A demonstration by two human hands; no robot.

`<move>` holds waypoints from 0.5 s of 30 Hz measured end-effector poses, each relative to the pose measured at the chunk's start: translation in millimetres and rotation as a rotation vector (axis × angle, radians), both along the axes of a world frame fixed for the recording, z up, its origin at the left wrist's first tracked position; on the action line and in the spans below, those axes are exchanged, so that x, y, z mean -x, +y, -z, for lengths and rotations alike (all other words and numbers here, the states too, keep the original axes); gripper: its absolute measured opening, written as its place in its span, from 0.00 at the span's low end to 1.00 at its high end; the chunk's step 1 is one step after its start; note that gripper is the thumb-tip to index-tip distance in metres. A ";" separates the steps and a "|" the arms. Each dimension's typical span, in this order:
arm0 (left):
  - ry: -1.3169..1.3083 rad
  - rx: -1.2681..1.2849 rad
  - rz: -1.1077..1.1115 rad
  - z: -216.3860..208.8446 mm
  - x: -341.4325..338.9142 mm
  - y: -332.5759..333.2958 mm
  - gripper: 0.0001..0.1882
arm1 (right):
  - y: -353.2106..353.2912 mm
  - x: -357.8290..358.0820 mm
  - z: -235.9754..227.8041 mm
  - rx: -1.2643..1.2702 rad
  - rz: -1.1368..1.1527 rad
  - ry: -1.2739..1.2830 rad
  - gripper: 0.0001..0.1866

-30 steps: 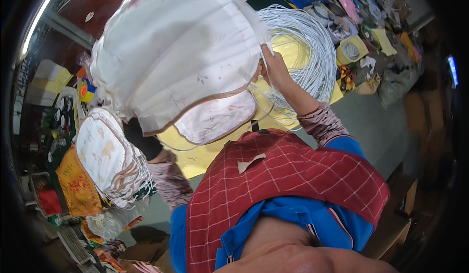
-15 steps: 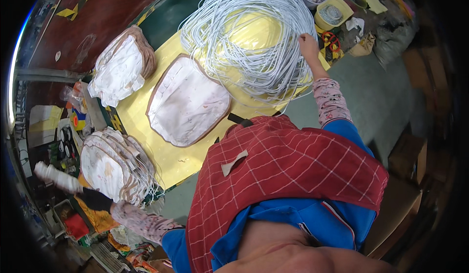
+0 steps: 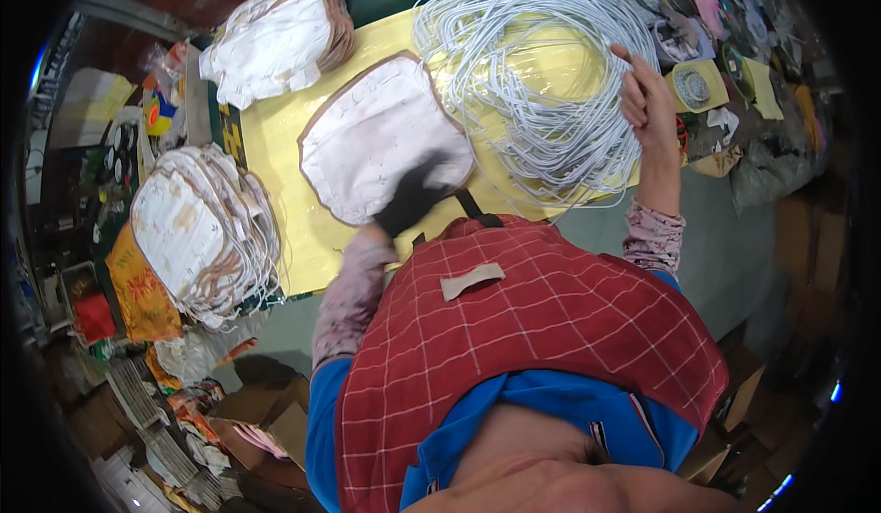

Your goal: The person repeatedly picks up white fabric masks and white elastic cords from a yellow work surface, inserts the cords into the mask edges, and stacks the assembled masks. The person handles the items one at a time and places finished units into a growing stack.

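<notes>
My right hand (image 3: pixel 650 100) is bare and rests at the right side of a big loose coil of white cord (image 3: pixel 587 160), its fingers curled on the strands. My left hand (image 3: pixel 415 194), in a dark glove, is smeared by motion over the lower right part of a white fabric piece (image 3: pixel 376 128). That piece is rounded with a brown edge and lies flat on the yellow table cover (image 3: pixel 266 146). Whether the left fingers hold anything cannot be made out.
A stack of similar fabric pieces (image 3: pixel 275 40) lies at the back left. Another stack (image 3: pixel 184 228), with cords hanging from it, sits at the near left. A tub of small metal-grey items (image 3: pixel 695 88) and other containers stand at the far right.
My left hand has swung from the far left, where something white showed at its fingers, to the flat fabric piece. My right hand stays at the cord coil. The whole view has shifted.
</notes>
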State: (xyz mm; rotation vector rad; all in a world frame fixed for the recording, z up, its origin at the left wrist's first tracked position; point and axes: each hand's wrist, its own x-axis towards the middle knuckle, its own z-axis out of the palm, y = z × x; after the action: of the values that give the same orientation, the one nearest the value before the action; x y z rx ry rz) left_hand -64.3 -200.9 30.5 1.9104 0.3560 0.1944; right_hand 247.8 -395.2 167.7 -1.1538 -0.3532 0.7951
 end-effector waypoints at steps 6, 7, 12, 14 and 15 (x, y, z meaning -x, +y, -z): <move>-0.276 0.112 0.762 -26.6 -77.4 -75.3 0.13 | 65.3 128.4 -69.6 -0.357 -0.241 -0.061 0.17; -0.386 0.220 0.700 -25.1 -69.0 -64.7 0.12 | 63.2 126.1 -69.7 -0.488 -0.235 -0.042 0.17; 0.419 -0.467 0.699 7.1 -22.4 26.4 0.15 | 59.2 77.6 -63.7 -0.272 -0.028 -0.158 0.20; 0.346 -0.554 0.801 65.7 -8.3 67.8 0.16 | 69.2 57.4 -39.9 -0.056 -0.058 -0.341 0.24; 0.199 -0.503 0.680 104.0 -13.8 92.9 0.16 | 74.7 62.4 -34.4 0.060 -0.086 -0.395 0.25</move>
State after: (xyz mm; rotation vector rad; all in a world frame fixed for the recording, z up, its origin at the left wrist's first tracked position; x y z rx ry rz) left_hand -50.5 -108.0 -73.5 2.4384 -0.2526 -0.3961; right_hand 185.4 -320.5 202.1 -1.3601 -0.7143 0.6516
